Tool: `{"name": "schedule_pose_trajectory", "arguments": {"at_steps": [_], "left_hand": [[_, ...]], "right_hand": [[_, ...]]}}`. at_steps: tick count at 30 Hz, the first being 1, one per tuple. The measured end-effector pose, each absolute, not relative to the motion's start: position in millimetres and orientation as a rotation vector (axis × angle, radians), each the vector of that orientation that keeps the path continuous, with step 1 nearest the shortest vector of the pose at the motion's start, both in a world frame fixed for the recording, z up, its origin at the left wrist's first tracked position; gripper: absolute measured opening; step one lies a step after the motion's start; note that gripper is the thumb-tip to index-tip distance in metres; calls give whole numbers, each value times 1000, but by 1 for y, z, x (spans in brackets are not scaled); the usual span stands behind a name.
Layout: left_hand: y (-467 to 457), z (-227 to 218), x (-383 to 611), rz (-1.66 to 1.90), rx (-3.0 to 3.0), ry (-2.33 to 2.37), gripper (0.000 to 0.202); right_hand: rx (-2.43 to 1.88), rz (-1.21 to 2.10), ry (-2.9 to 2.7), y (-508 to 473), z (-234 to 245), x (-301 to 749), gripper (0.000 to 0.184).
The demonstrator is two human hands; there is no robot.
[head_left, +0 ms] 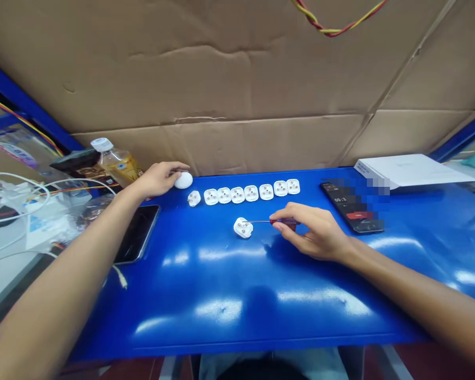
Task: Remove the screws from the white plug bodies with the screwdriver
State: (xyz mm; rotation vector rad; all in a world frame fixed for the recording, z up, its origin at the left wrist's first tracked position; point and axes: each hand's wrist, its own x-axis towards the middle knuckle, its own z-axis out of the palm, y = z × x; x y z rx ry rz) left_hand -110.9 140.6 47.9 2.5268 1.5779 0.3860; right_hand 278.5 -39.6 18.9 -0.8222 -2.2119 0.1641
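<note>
My right hand pinches a small screwdriver with a dark red handle; its thin shaft points left to a white plug part lying alone on the blue table. My left hand reaches to the far left of the table, fingers curled over a white rounded plug cover. Behind the lone part runs a row of several white plug parts, with one more set slightly apart at its left end.
A phone with a timer screen lies at the right, a white box behind it. A dark phone lies at the left edge, with a bottle, cables and bags beyond. Cardboard walls the back.
</note>
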Motion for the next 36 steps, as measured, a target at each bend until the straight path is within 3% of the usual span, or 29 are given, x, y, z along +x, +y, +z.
{"name": "schedule_pose_trajectory", "arguments": {"at_steps": [6,12,14,17,19,21,30,36], "left_hand": [[143,42,-107,489,2532,1691,45],[74,69,-64,910,2419,1747,40],[37,73,-36,771,2376,1543,39],[-3,64,-4,453,2284,1260,63],[-12,50,4,422,2220,1202,84],[-9,37,3,464,2181,1160,88],[3,20,-1,523,2155,1030,46],[2,14,2,582,2158,1053,45]], "right_hand": [[-821,165,-2218,-39,20,278,10],[-855,210,-2226,-40,24,279,10],[-879,215,-2199,-41,25,279,9],[-905,221,-2164,-42,24,279,9],[-914,206,-2175,-42,22,280,9],[-925,191,-2193,-41,19,280,9],[-920,174,-2227,-35,15,277,12],[-934,135,-2213,-37,20,278,10]]}}
